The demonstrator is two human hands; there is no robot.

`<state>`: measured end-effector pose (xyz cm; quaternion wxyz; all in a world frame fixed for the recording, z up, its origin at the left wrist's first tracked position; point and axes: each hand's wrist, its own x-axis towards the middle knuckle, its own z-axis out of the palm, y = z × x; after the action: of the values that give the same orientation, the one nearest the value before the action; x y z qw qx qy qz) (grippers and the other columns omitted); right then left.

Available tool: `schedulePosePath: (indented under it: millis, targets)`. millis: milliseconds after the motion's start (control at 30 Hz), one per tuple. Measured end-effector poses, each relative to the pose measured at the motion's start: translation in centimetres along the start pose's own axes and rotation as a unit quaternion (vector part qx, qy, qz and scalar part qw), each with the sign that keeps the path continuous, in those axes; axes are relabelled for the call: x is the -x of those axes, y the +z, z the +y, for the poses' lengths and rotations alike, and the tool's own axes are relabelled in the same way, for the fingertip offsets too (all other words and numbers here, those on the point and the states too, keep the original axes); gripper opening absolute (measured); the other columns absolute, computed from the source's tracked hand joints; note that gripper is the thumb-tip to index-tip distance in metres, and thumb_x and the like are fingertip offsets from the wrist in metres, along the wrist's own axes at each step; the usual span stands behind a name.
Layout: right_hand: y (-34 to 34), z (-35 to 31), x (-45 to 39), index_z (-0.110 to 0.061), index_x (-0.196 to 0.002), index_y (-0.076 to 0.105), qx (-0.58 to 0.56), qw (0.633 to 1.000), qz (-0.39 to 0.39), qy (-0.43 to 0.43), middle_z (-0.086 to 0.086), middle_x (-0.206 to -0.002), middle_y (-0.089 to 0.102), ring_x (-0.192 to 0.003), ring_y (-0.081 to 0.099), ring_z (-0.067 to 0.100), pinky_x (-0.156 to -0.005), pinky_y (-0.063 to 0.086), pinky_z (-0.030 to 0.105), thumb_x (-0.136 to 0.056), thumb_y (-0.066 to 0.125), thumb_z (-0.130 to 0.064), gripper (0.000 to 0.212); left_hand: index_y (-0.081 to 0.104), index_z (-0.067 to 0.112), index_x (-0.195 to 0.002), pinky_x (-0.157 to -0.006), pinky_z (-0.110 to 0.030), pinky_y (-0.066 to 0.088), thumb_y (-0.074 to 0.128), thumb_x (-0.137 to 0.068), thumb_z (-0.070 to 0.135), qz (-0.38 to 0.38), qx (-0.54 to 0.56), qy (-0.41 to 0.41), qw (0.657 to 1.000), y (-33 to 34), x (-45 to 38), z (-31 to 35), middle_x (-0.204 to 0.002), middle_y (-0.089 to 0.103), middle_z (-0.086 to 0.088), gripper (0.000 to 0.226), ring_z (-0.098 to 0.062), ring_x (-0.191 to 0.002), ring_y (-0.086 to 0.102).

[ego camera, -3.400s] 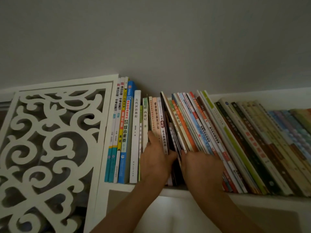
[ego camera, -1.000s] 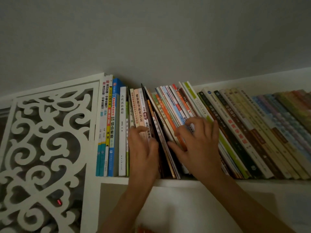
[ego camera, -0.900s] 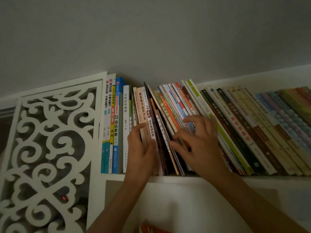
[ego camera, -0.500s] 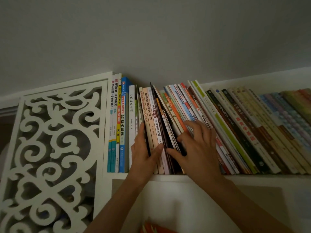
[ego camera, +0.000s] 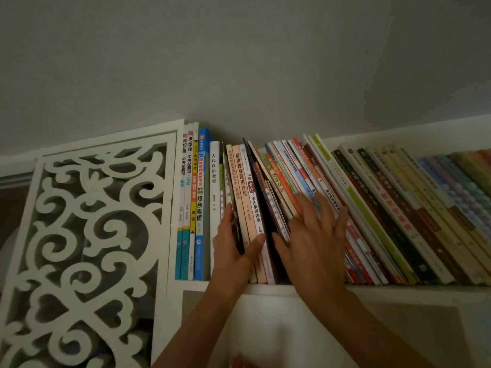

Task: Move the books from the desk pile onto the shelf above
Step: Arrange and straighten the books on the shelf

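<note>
Left hand [ego camera: 233, 251] seemingly pinches upright books [ego camera: 243, 208]; right-hand spines lean left.

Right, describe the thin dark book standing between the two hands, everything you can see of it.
The thin dark book looks black or very dark brown, slim, like a paperback; its cover text is unreadable in the dim light. It stands on the white shelf, its top leaning left, a top corner poking above its neighbours. To its left is a cream-spined book, which the left hand grips by thumb and fingers. The right hand lies spread on the slanted books on its right, thumb near its lower edge; contact is unclear.
</note>
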<state>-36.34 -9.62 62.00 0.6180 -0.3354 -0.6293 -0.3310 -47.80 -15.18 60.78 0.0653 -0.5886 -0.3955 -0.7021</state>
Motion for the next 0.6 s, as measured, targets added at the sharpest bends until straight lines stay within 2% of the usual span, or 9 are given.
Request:
schedulePosePath:
  millis: [100, 167, 233, 367, 433, 533, 600]
  targets:
    - [0.6, 0.3, -0.3, -0.006, -0.072, 0.07, -0.042, 0.999, 0.012, -0.005, 0.012, -0.126, 0.059, -0.125, 0.037, 0.03, -0.106, 0.023, 0.062, -0.063, 0.081, -0.031, 0.029, 0.014, 0.065, -0.119, -0.107, -0.053, 0.035, 0.064, -0.085, 0.026, 0.008, -0.022, -0.009, 1.0, -0.1, -0.2, -0.6, -0.144, 0.035, 0.01, 0.072, -0.014, -0.134, 0.033]
    - [0.8, 0.7, -0.4, -0.004, -0.073, 0.069, -0.099, 0.994, 0.029, -0.023, 0.011, -0.123, 0.06, -0.122, 0.037, 0.027, -0.1, 0.034, 0.066, -0.062, 0.081, -0.026, 0.028, 0.014, 0.07, -0.117, -0.105, -0.054, 0.036, 0.064, -0.083, 0.034, 0.012, -0.034, -0.008, 0.999, 0.1, -0.3, -0.5, -0.143, 0.036, 0.011, 0.071, -0.015, -0.133, 0.034]
    - [0.5, 1.1, -0.3, -0.003, -0.076, 0.069, -0.137, 0.989, 0.044, -0.035, 0.01, -0.121, 0.06, -0.12, 0.038, 0.025, -0.094, 0.04, 0.063, -0.065, 0.078, -0.025, 0.027, 0.016, 0.074, -0.115, -0.104, -0.055, 0.037, 0.063, -0.076, 0.039, 0.027, -0.044, -0.014, 0.999, 0.5, -0.5, -0.6, -0.14, 0.039, 0.011, 0.071, -0.016, -0.131, 0.036]
    - [-0.2, 1.2, 0.0, -0.002, -0.088, 0.07, -0.189, 0.981, 0.047, -0.016, 0.008, -0.118, 0.06, -0.115, 0.037, 0.022, -0.089, 0.048, 0.053, -0.066, 0.08, -0.021, 0.03, 0.016, 0.069, -0.121, -0.104, -0.056, 0.037, 0.066, -0.081, 0.03, 0.035, -0.039, -0.028, 0.998, 0.8, -0.6, -0.6, -0.141, 0.04, 0.009, 0.075, -0.018, -0.133, 0.035]
    - [-0.1, 1.2, 0.4, -0.005, -0.087, 0.07, -0.208, 0.977, 0.05, -0.006, 0.006, -0.114, 0.062, -0.111, 0.039, 0.021, -0.086, 0.051, 0.045, -0.074, 0.071, -0.027, 0.026, 0.016, 0.061, -0.126, -0.104, -0.055, 0.037, 0.066, -0.084, 0.023, 0.02, -0.041, -0.028, 0.999, 0.6, -0.6, -0.6, -0.141, 0.039, 0.009, 0.075, -0.018, -0.133, 0.035]
    - [-0.4, 1.2, 1.0, -0.009, -0.087, 0.071, -0.257, 0.966, 0.033, 0.011, 0.002, -0.111, 0.062, -0.109, 0.04, 0.014, -0.085, 0.046, 0.035, -0.085, 0.046, -0.041, 0.041, 0.026, 0.046, -0.131, -0.103, -0.044, 0.042, 0.062, -0.086, 0.025, 0.032, -0.03, -0.017, 0.999, 0.4, -0.2, -0.2, -0.135, 0.041, 0.013, 0.061, -0.014, -0.129, 0.041]
    - [-0.7, 1.7, 1.0, -0.01, -0.092, 0.072, -0.33, 0.943, 0.006, 0.037, -0.002, -0.119, 0.059, -0.113, 0.034, 0.006, -0.091, 0.039, 0.032, -0.088, 0.036, -0.041, 0.047, 0.036, 0.039, -0.13, -0.096, -0.028, 0.048, 0.06, -0.082, 0.036, 0.08, -0.045, 0.028, 0.995, 0.5, 0.6, 0.7, -0.127, 0.04, 0.018, 0.053, -0.006, -0.122, 0.044]
